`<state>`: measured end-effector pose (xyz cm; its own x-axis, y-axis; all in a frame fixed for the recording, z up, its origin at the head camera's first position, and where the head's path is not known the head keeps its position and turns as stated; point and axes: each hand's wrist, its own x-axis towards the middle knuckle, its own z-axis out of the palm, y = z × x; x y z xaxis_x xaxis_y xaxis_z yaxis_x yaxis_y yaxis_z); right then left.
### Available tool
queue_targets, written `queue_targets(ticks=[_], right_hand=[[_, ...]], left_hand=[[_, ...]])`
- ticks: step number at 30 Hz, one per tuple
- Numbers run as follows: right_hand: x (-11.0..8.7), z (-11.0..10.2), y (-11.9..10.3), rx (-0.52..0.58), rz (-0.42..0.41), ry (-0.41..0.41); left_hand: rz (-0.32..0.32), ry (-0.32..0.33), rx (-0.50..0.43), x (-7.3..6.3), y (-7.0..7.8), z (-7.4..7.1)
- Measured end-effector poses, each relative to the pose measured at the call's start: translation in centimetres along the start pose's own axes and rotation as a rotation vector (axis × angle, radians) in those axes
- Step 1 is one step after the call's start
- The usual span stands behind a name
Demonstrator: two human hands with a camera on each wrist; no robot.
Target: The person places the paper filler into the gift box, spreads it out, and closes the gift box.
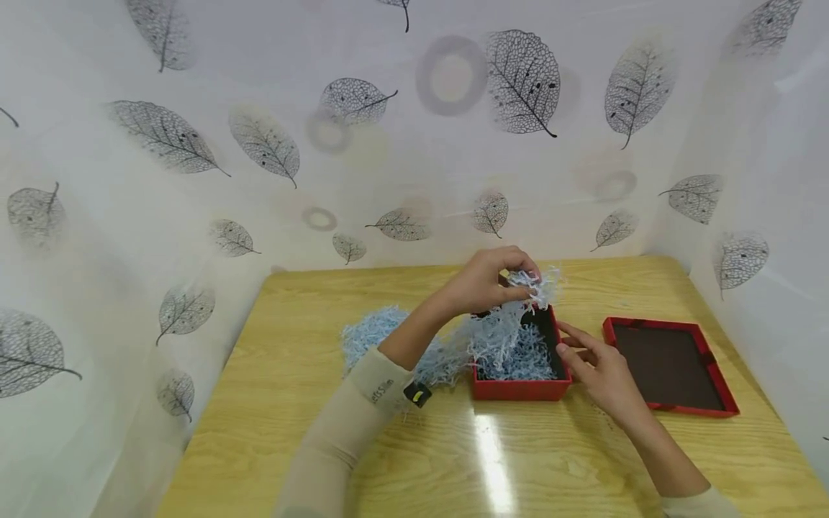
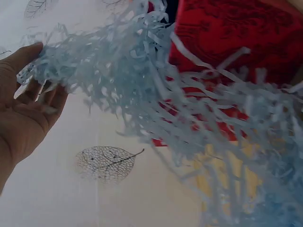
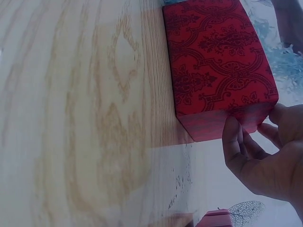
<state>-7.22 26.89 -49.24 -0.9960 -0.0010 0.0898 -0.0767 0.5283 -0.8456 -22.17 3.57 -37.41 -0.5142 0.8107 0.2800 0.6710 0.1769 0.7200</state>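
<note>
My left hand (image 1: 495, 277) pinches a tuft of pale blue shredded paper (image 1: 540, 284) above the far side of an open red box (image 1: 521, 391). From that tuft the strands trail down into the box and over its left wall; the left wrist view shows them stretched away from the fingers (image 2: 31, 52). Blue shreds also fill much of the box's dark inside. My right hand (image 1: 599, 370) rests its fingertips against the box's right side, near the front corner. In the right wrist view, the box's patterned red wall (image 3: 222, 61) shows beside that hand.
A loose heap of blue shredded paper (image 1: 372, 334) lies on the wooden table (image 1: 291, 432), left of the box and partly behind the left forearm. To the right lies a red lid (image 1: 670, 367), dark inside facing up. A leaf-patterned sheet (image 1: 414, 180) hangs behind the table.
</note>
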Motion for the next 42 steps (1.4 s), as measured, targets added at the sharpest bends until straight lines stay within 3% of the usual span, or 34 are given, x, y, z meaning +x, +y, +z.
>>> queue_targets(ticks=[7, 12, 16, 22, 31, 36, 42], right_hand=[[0.2, 0.1, 0.2, -0.006, 0.017, -0.017], [0.3, 0.2, 0.3, -0.013, -0.003, -0.011], [0.4, 0.2, 0.2, -0.008, -0.024, -0.001], [0.1, 0.1, 0.2, 0.002, -0.004, -0.004], [-0.3, 0.1, 0.5, 0.011, 0.0, -0.01], [-0.1, 0.0, 0.3, 0.003, 0.008, -0.011], [-0.1, 0.0, 0.1, 0.005, 0.027, -0.015]], left_hand=[[-0.06, -0.065, 0.022, -1.4, -1.3, 0.0], [-0.068, -0.065, 0.037, -2.7, -2.1, -0.8], [-0.111, -0.053, 0.004, -4.5, -3.3, -1.8], [-0.198, 0.033, -0.012, -8.6, -6.0, -4.0], [-0.359, 0.121, -0.041, -16.5, -10.4, -7.0], [-0.459, 0.165, -0.047, -20.5, -12.1, -7.8], [-0.576, 0.143, -0.078, -23.8, -13.2, -7.6]])
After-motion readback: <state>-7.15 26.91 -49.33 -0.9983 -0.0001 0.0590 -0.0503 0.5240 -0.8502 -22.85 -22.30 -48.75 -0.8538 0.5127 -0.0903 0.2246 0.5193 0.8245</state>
